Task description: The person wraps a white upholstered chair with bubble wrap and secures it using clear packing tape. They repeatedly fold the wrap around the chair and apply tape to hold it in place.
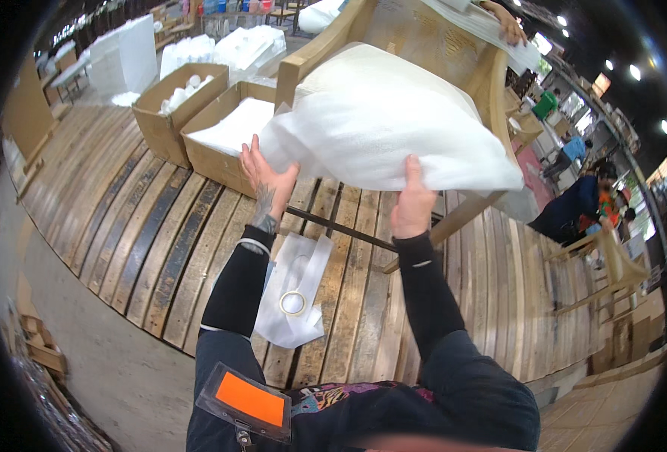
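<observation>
A large sheet of white foam wrap [382, 124] is held up in front of me over a wooden chair frame [424, 45]. My left hand [267, 181] grips its lower left edge. My right hand [412, 202] grips its lower middle edge, thumb over the front. The foam hides most of the chair's seat and legs. Another person's hand [508, 26] rests on foam at the chair's far top right.
Two open cardboard boxes [169, 113] [220, 151] holding white foam pieces stand at the left on the wooden plank platform [145, 226]. A tape roll [293, 303] lies on a white foam sheet [292, 290] near my legs. A crouching person [574, 207] works at the right.
</observation>
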A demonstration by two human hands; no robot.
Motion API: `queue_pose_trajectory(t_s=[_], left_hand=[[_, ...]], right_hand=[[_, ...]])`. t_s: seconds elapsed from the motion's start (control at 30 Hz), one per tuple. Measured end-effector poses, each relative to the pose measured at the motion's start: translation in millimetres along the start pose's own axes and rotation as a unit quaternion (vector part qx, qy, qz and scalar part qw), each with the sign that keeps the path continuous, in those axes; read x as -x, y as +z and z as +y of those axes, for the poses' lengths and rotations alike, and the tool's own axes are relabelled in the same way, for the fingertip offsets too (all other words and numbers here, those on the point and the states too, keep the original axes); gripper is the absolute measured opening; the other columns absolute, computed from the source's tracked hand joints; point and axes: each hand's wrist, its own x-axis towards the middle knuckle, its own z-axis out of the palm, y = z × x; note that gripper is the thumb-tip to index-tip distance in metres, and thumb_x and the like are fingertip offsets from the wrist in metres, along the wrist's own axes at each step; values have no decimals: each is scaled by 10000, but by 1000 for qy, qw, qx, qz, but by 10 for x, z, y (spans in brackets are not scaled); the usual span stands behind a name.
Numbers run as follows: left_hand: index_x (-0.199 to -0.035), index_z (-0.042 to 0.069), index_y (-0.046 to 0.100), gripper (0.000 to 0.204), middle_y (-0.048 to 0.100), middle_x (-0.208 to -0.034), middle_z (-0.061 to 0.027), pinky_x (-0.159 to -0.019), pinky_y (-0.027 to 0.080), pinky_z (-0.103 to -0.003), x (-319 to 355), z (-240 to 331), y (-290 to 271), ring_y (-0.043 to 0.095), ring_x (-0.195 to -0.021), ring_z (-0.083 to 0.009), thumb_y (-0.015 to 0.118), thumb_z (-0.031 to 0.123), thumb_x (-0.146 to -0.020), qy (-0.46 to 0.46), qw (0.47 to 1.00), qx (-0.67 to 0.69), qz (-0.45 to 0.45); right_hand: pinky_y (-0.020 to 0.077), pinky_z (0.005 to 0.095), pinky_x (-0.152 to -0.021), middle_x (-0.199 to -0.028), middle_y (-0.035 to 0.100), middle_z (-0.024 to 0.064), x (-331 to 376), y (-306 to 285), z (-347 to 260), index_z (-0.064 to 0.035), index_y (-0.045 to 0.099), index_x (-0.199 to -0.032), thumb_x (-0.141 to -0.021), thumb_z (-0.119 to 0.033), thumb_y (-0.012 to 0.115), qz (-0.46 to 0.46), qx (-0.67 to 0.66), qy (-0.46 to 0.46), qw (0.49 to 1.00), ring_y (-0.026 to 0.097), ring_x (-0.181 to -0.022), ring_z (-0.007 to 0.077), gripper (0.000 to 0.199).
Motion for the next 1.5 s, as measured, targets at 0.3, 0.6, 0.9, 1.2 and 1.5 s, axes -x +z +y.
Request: queue_pose_trajectory(t_s=[0.3, 0.6, 0.9, 1.2, 1.5], left_hand=[[-1378, -12, 490, 711, 623, -1264, -164, -963, 501, -334, 762, 663, -887, 621, -1132, -227, 822, 249, -806, -69, 916, 210, -335], [-1288, 10, 561, 339, 664, -1211, -134, -912, 574, -405, 2001, 852, -1604, 676, -1065, -255, 606, 140, -978, -381, 722, 440, -374], [-1377, 3, 475, 437, 618, -1288, -158, -960, 542, -431, 2156, 874, -2222, 639, -1132, -293, 580, 192, -997, -474, 690, 468, -284], [-1352, -25, 502, 488, 634, -1283, -142, -953, 524, -391, 1988, 1235, -2702, 651, -1098, -250, 679, 159, -936, -363, 799, 395, -271], [-1365, -12, 447, 579, 660, -1193, -148, -935, 517, -360, 1367, 797, -3452, 655, -1047, -223, 740, 63, -871, -239, 897, 277, -247]], right_hand=[[480, 366, -978, -1162, 663, 138, -285, -404, -1628, 80, 591, -1195, -901, -89, 679, -193, -55, 61, 978, 625, -1107, 240, 350], [364, 514, -1105, -1467, 415, 292, -47, -1058, -1063, 51, 305, -1505, -851, -769, 539, -421, 222, 114, 872, 461, -1350, 341, 1074], [461, 337, -1014, -1262, 641, 114, 1587, -2415, -493, 14, 544, -1332, -924, -327, 703, -421, -28, 389, 819, 609, -1164, 174, 555], [532, 270, -839, -1066, 712, 68, 1677, -1764, -900, 19, 633, -1180, -911, -159, 722, -328, 58, 280, 900, 670, -958, 116, 335], [525, 312, -929, -1237, 645, 103, 1908, -664, -828, -47, 370, -1474, -862, -71, 751, -381, -14, 271, 884, 650, -1068, 161, 721]])
